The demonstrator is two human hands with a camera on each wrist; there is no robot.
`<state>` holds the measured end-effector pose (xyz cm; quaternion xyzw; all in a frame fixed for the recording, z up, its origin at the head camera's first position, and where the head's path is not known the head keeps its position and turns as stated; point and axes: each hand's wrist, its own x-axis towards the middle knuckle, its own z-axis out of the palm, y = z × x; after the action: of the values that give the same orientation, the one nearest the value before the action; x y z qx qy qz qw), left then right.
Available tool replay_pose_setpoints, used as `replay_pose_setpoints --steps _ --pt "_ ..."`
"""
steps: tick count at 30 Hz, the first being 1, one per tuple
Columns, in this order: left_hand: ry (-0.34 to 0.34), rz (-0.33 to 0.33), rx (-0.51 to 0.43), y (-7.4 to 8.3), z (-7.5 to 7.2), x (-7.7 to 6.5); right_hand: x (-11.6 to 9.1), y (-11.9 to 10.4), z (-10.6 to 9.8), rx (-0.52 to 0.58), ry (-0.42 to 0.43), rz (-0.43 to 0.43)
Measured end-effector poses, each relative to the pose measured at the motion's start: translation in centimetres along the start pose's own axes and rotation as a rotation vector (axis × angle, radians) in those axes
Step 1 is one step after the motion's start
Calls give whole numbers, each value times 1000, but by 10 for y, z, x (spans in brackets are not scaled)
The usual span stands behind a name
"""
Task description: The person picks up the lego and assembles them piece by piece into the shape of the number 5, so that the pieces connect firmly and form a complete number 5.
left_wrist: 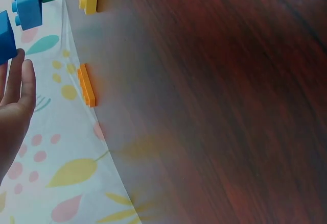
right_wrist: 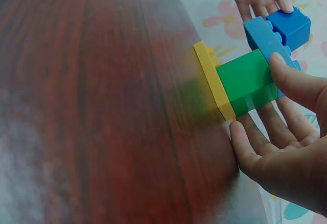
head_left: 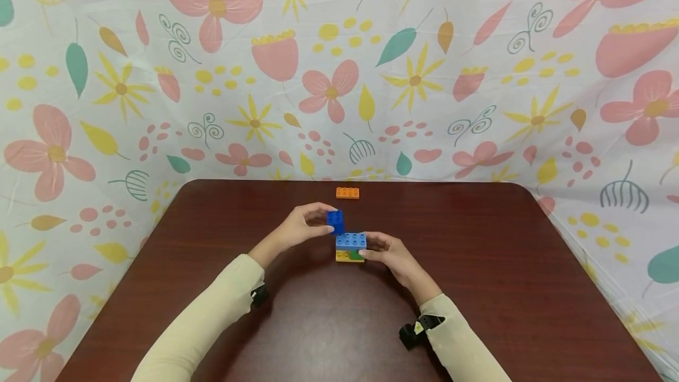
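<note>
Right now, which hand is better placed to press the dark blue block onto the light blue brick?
Likely the left hand: it pinches the dark blue block at the left end of the light blue brick. The right hand grips the stack by its right end, so seems better for steadying.

Solid colours are seen on the dark-blue brick (head_left: pixel 335 222), light-blue brick (head_left: pixel 350 241), green brick (right_wrist: pixel 245 76), yellow brick (right_wrist: pixel 212 81) and orange brick (head_left: pixel 347 193). The table (head_left: pixel 477 282) is finished in reddish-brown wood grain. The white cloth (head_left: pixel 339 34) is printed with pink and yellow flowers and teal leaves.
</note>
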<state>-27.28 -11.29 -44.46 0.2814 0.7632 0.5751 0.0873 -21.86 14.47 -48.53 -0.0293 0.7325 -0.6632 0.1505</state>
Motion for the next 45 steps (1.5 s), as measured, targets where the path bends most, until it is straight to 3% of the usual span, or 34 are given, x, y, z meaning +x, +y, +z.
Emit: replay_pose_setpoints --steps 12,28,45 --pt "-45 -25 49 4 6 -6 -1 3 0 -13 2 -10" --pt "-79 15 97 -1 12 -9 1 4 0 -9 -1 -4" --pt "-86 33 138 9 14 -7 1 3 0 10 15 -3"
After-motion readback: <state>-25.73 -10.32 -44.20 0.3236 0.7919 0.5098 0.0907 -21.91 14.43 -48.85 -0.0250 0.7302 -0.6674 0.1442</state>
